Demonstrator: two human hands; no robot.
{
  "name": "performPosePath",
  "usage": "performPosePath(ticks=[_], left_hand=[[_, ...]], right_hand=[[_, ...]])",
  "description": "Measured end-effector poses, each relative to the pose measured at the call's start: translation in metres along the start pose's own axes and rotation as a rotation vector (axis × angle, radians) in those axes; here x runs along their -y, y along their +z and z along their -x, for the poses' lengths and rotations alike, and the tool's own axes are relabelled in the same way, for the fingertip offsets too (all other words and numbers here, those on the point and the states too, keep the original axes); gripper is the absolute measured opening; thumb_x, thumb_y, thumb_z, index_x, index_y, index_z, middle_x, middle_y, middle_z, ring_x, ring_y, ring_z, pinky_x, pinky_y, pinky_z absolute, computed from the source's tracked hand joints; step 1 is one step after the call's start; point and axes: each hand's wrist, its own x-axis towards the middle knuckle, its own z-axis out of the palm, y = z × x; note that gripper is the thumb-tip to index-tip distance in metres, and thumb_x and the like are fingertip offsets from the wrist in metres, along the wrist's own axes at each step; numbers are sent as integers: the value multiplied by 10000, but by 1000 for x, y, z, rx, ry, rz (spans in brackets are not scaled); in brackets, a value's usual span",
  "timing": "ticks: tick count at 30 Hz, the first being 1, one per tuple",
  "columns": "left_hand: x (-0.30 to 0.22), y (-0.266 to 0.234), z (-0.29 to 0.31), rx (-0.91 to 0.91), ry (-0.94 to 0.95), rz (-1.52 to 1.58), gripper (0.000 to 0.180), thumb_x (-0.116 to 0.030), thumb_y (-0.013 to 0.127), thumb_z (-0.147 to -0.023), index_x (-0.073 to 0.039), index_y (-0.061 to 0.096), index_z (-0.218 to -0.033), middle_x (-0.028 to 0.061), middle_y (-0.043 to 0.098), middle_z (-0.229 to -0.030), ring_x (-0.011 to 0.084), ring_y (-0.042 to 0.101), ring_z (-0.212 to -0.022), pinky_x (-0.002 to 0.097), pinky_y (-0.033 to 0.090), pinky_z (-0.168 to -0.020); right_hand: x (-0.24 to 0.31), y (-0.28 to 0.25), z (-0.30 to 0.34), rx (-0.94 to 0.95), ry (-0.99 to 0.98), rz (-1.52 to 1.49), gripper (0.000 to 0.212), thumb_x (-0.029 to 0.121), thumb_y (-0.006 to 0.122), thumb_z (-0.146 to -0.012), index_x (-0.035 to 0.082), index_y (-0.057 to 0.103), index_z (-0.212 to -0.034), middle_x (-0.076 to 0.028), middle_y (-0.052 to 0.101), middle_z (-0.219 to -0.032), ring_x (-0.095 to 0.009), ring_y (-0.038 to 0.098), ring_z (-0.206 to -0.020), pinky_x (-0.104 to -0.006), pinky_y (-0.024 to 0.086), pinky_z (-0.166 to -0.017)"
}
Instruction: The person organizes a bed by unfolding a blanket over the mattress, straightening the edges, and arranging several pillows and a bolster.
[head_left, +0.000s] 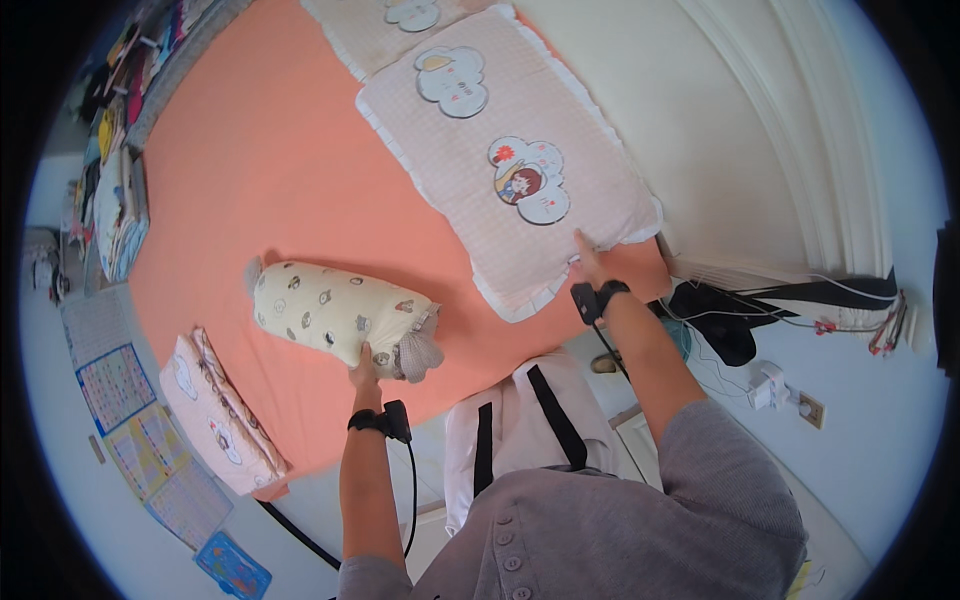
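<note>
A cream bolster pillow with small animal prints and gathered grey ends lies slantwise over the orange bed sheet. My left hand is closed on its near side by the right end; the thumb shows on the cover and the other fingers are hidden beneath. A flat pale pink pillow with white frills and cloud-shaped patches lies at the bed's right side. At its near edge, my right hand grips the frilled border, a finger stretched over the top. Black straps with small devices circle both wrists.
A folded pink pillow rests at the bed's near left corner. Another frilled pillow lies at the far end. Books and clothes line the left. Cables and a wall socket are at the right. A white strapped chair cover is before me.
</note>
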Motion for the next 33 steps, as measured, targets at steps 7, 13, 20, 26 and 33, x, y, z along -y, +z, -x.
performPosePath(ticks=[7, 13, 20, 26, 33], left_hand=[[16, -27, -16, -13, 189, 36, 406, -274, 618, -666, -74, 478, -990, 34, 516, -842, 138, 522, -657, 246, 413, -479], [13, -80, -13, 407, -160, -29, 402, -275, 589, -684, -17, 456, -963, 74, 483, -870, 198, 486, -786, 314, 410, -655], [25, -100, -22, 509, -80, 14, 541, -335, 552, -702, -29, 350, -1100, 106, 436, -993, 220, 474, -837, 331, 408, -684], [38, -115, -43, 938, 104, 588, 573, -460, 388, -757, -50, 307, -1149, 95, 401, -1098, 204, 385, -1020, 368, 360, -801], [-10, -155, -11, 925, 31, 459, 532, -424, 408, -763, -53, 327, -1135, 78, 422, -1096, 177, 399, -1023, 268, 358, -815]], right_hand=[[44, -4, -4, 222, -656, 334, 237, 245, 541, -674, 88, 467, -836, 7, 433, -578, -90, 419, -492, -217, 323, -420], [158, 119, 169, 397, -930, 450, 125, 121, 512, -661, 6, 509, -710, -32, 507, -626, -107, 480, -557, -255, 384, -499], [47, 206, 253, 774, -1689, 1141, 134, 124, 484, -682, 14, 517, -752, -121, 531, -623, -229, 532, -587, -329, 414, -550], [-101, 178, 269, 953, -1376, 1801, 164, 123, 473, -646, 90, 534, -795, -141, 536, -680, -304, 524, -615, -385, 412, -557], [-165, 148, 236, 1175, -1076, 2019, 132, 120, 437, -670, 29, 507, -735, -158, 527, -678, -314, 515, -607, -397, 405, -558]])
